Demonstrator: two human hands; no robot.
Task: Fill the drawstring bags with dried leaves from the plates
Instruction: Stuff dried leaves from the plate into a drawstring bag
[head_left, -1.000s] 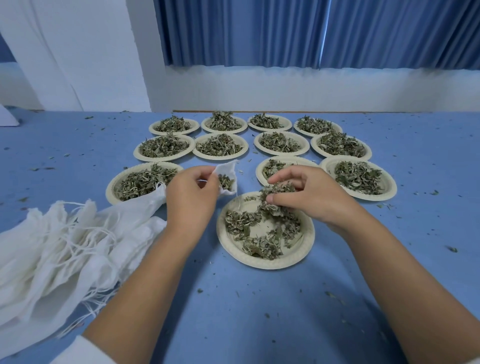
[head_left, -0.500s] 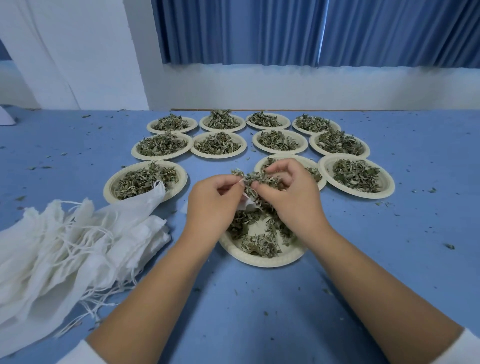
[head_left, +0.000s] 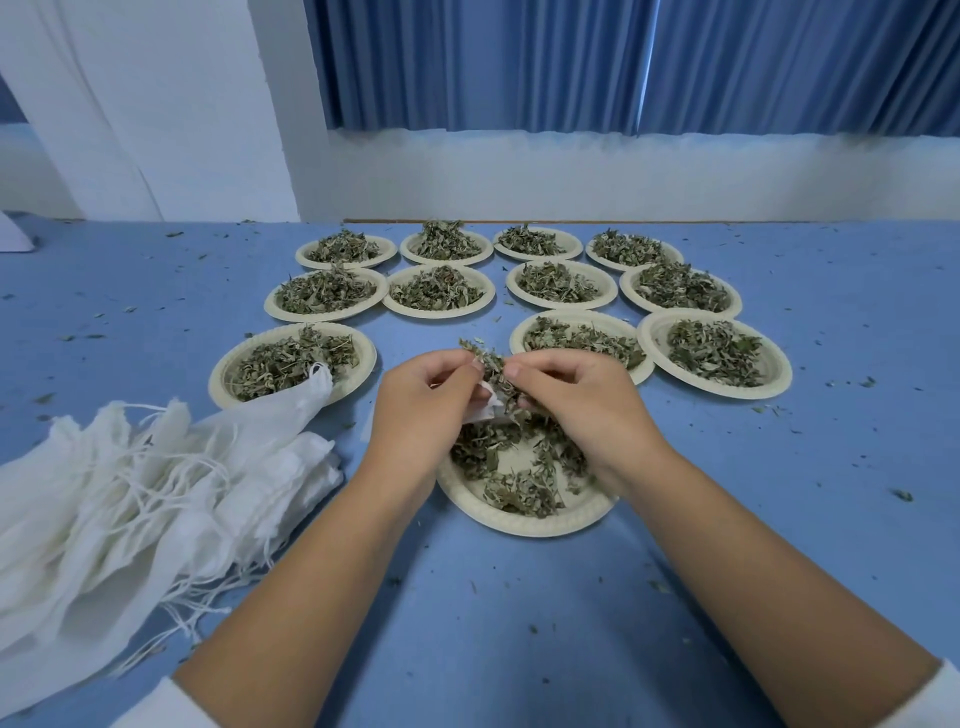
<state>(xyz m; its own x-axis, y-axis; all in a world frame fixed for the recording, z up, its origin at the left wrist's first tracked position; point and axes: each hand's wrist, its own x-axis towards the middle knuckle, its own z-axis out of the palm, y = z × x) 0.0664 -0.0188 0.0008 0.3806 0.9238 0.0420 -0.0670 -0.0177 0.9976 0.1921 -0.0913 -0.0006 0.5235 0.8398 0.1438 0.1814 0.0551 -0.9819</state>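
Note:
A small white drawstring bag (head_left: 484, 410) is held over the nearest plate (head_left: 524, 519), and my left hand (head_left: 423, 410) grips its mouth. My right hand (head_left: 576, 402) pinches a clump of dried leaves (head_left: 491, 366) at the bag's opening; most of the bag is hidden between my hands. The nearest plate holds scattered dried leaves (head_left: 519, 488). A pile of white drawstring bags (head_left: 130, 499) lies on the left of the blue table.
Several more paper plates heaped with dried leaves stand in rows beyond my hands, such as the left plate (head_left: 236, 364) and the right plate (head_left: 779, 374). Leaf crumbs are strewn over the blue table (head_left: 519, 623). A white wall and blue curtains lie behind.
My right hand lifted a clump of leaves from the nearest plate and brought it to the bag. My left hand moved the bag right, over the plate, to meet it.

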